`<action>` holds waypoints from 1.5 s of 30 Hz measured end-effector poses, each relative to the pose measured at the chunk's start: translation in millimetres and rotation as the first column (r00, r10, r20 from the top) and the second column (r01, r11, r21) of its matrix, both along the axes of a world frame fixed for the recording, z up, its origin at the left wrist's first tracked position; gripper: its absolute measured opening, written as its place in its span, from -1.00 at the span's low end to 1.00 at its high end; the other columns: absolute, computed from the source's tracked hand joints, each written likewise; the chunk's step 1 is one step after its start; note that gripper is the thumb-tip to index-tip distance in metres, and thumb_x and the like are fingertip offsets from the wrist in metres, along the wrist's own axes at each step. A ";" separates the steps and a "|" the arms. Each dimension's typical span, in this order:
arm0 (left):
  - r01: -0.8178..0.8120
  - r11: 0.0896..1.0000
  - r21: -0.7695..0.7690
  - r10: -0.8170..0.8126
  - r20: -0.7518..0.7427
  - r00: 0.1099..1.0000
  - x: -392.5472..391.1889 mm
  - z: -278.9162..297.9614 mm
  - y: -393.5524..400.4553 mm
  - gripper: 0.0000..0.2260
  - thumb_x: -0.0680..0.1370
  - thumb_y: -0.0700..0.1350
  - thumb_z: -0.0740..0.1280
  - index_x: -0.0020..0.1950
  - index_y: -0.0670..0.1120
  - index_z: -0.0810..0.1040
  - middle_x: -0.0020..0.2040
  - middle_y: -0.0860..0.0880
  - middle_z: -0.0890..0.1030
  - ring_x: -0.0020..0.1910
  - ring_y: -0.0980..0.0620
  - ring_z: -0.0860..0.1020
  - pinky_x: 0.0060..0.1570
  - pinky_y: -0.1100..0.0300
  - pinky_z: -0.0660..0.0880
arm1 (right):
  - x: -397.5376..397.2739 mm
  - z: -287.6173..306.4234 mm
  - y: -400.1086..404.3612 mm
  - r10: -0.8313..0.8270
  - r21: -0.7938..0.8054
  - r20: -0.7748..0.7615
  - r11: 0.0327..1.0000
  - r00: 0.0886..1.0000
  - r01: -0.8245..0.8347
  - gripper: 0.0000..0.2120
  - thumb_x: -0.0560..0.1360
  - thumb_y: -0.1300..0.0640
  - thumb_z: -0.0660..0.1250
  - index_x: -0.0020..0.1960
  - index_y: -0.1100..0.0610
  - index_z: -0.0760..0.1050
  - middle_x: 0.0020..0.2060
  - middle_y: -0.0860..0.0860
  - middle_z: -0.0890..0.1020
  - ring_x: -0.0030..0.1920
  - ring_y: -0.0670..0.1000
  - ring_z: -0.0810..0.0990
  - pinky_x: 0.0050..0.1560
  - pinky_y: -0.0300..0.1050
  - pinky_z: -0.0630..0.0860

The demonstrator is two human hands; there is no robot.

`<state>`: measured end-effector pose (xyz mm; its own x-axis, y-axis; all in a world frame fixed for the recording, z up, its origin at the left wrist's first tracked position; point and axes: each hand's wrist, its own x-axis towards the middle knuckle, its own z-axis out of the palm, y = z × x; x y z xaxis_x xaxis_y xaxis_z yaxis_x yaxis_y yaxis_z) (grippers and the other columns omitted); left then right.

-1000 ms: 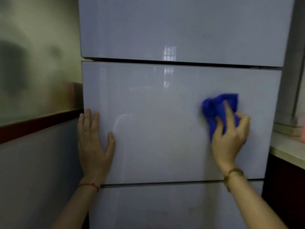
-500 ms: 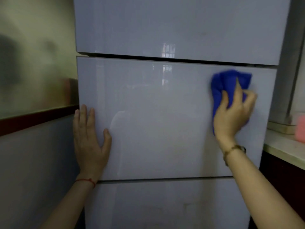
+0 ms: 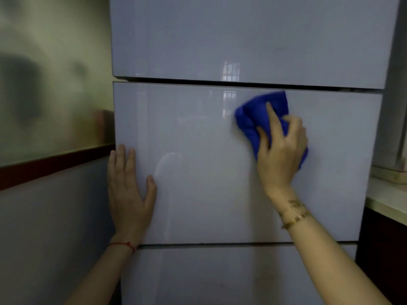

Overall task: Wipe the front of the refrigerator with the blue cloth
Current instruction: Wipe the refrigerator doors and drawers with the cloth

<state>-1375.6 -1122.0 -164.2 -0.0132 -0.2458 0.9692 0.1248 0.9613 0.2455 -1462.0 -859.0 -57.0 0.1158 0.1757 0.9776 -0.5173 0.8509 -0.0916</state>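
Note:
The refrigerator [image 3: 204,164] fills the view, glossy pale grey, with three front panels split by dark horizontal gaps. A crumpled blue cloth [image 3: 259,115] lies against the middle panel just under the upper gap, right of centre. My right hand [image 3: 279,150] presses on the cloth, fingers spread over it and gripping its lower part. My left hand [image 3: 127,194] rests flat with fingers together on the left edge of the middle panel, holding nothing.
A frosted greenish wall panel [image 3: 50,84] with a dark red strip [image 3: 55,166] stands to the left of the fridge. To the right, a pale countertop [image 3: 387,199] over a dark cabinet [image 3: 383,249] reaches the fridge side.
My right hand has slid the blue cloth first up toward the upper gap, then leftward toward the panel's centre. My left hand has stayed flat on the left edge.

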 end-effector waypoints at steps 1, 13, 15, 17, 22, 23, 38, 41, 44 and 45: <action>0.002 1.000 -0.002 -0.002 -0.001 1.000 0.1 -0.1 -0.3 -0.45 0.62 -0.08 0.18 0.58 -0.22 0.17 0.62 -0.13 0.13 0.62 -0.12 0.06 0.61 0.06 0.06 | 3.7 9.1 -16.8 -0.014 -0.002 -0.018 1.000 1.000 0.014 -0.66 0.60 0.02 0.21 0.37 0.01 0.45 0.07 0.16 0.54 -0.07 0.18 0.48 -0.06 0.05 0.45; 0.006 1.000 -0.003 -0.006 0.007 1.000 0.8 -0.1 -2.5 -0.46 0.63 -0.06 0.18 0.57 -0.21 0.18 0.61 -0.13 0.14 0.62 -0.10 0.06 0.61 0.08 0.05 | -0.4 -20.6 -4.0 0.002 0.382 -0.155 0.922 0.988 0.059 -0.65 0.61 0.09 0.24 0.39 -0.04 0.41 0.05 0.14 0.48 -0.13 0.19 0.53 -0.09 0.04 0.39; 0.010 1.000 -0.003 -0.010 0.016 1.000 0.7 0.2 -2.2 -0.46 0.63 -0.07 0.18 0.58 -0.20 0.17 0.62 -0.11 0.12 0.63 -0.10 0.05 0.61 0.04 0.06 | 7.9 18.7 -30.2 -0.033 0.214 -0.108 0.975 0.994 0.056 -0.68 0.64 0.03 0.19 0.37 -0.03 0.43 0.04 0.16 0.56 -0.12 0.19 0.52 -0.11 0.02 0.42; 0.023 1.000 0.005 -0.024 0.026 0.999 1.1 0.8 -3.3 -0.45 0.62 -0.06 0.19 0.58 -0.19 0.16 0.62 -0.08 0.10 0.63 -0.08 0.04 0.62 0.05 0.06 | 19.5 27.5 -65.6 -0.028 0.234 -0.135 0.970 0.990 0.059 -0.68 0.61 0.01 0.23 0.35 -0.01 0.46 0.05 0.15 0.60 -0.13 0.18 0.54 -0.12 0.01 0.45; 0.058 0.998 -0.016 -0.057 0.020 0.998 2.9 0.7 -4.6 -0.46 0.64 -0.06 0.18 0.58 -0.21 0.16 0.62 -0.09 0.10 0.63 -0.08 0.03 0.62 0.10 0.01 | 29.4 -63.6 -90.6 0.115 0.568 -0.227 0.822 0.967 0.036 -0.62 0.57 0.15 0.31 0.37 0.00 0.45 0.14 0.09 0.51 -0.09 0.15 0.51 -0.09 0.07 0.42; 0.053 0.998 -0.024 -0.053 0.022 0.998 3.4 1.1 -5.3 -0.47 0.64 -0.07 0.18 0.58 -0.22 0.16 0.62 -0.11 0.10 0.63 -0.09 0.03 0.62 0.09 0.01 | 27.9 -86.8 -82.2 0.119 0.600 -0.221 0.799 0.968 0.039 -0.61 0.56 0.19 0.31 0.37 0.00 0.45 0.13 0.07 0.48 -0.08 0.14 0.49 -0.10 0.06 0.42; 0.113 0.992 0.053 -0.121 0.203 0.972 45.2 -178.6 25.1 -0.51 0.59 -0.22 0.26 0.50 -0.28 0.29 0.54 -0.19 0.27 0.61 -0.03 0.10 0.58 -0.13 0.12 | 61.0 -229.8 -0.2 0.111 0.471 0.110 0.869 0.988 -0.150 -0.57 0.53 0.27 0.38 0.37 0.06 0.44 0.03 0.12 0.42 -0.13 0.17 0.51 0.06 0.11 0.50; 0.107 0.993 0.040 -0.114 0.241 0.964 45.6 -217.3 30.7 -0.49 0.55 -0.25 0.30 0.49 -0.25 0.28 0.54 -0.18 0.25 0.61 0.00 0.07 0.60 -0.05 0.10 | 58.6 -267.5 -4.2 0.069 0.511 0.129 0.850 0.989 -0.126 -0.47 0.48 0.32 0.42 0.38 0.03 0.40 0.02 0.10 0.41 -0.17 0.14 0.51 -0.03 0.07 0.48; 0.076 0.996 0.036 -0.083 0.253 0.964 40.3 -243.4 29.5 -0.45 0.53 -0.26 0.33 0.50 -0.19 0.25 0.54 -0.18 0.21 0.61 0.00 0.04 0.61 -0.02 0.02 | 45.6 -277.9 -21.1 0.043 0.507 0.059 0.859 0.997 -0.067 -0.45 0.48 0.31 0.42 0.39 0.00 0.39 0.04 0.09 0.42 -0.17 0.11 0.52 -0.02 0.02 0.45; 0.050 0.998 0.033 -0.057 0.250 0.967 36.7 -251.1 28.4 -0.45 0.53 -0.25 0.33 0.50 -0.18 0.24 0.53 -0.19 0.20 0.61 0.01 0.02 0.61 -0.04 0.01 | 40.5 -281.7 -28.6 0.042 0.503 0.032 0.863 0.999 -0.052 -0.46 0.48 0.30 0.42 0.39 -0.02 0.39 0.05 0.08 0.42 -0.16 0.10 0.50 -0.04 0.00 0.44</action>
